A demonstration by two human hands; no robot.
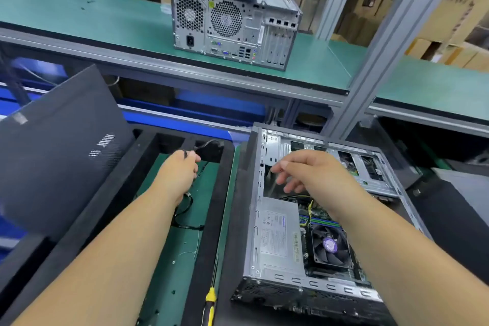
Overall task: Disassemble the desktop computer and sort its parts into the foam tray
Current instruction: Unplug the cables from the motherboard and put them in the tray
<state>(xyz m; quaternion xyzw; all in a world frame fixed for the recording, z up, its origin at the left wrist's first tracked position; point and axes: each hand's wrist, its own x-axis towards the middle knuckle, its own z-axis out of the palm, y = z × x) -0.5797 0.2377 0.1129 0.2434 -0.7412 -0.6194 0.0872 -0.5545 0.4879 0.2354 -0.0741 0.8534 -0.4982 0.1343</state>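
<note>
Both forearms stretch out from the bottom edge, bare to the elbow. Between them a yellow-handled screwdriver (pixel 211 302) lies on the rim of the black foam tray (pixel 211 219), its handle partly cut off by the frame. Right of the tray sits the open computer case (pixel 277 241) on its side, power supply (pixel 280 241) and cooling fan (pixel 330 245) showing inside.

Over the case's far end hovers the right hand (pixel 309 172), palm down, fingers spread and loosely bent, holding nothing; whether the fingertips touch the metal I cannot tell.

Across in the tray, the left hand (pixel 180 169) reaches to the far compartments, fingers curled round a thin black cable (pixel 185 209) that trails back under the wrist in loops over the green mat. Its far end is lost in the dark pocket.

A dark side panel (pixel 60 151) leans at the tray's left edge. Up on the green shelf stands a second computer (pixel 232 24), rear facing us.
</note>
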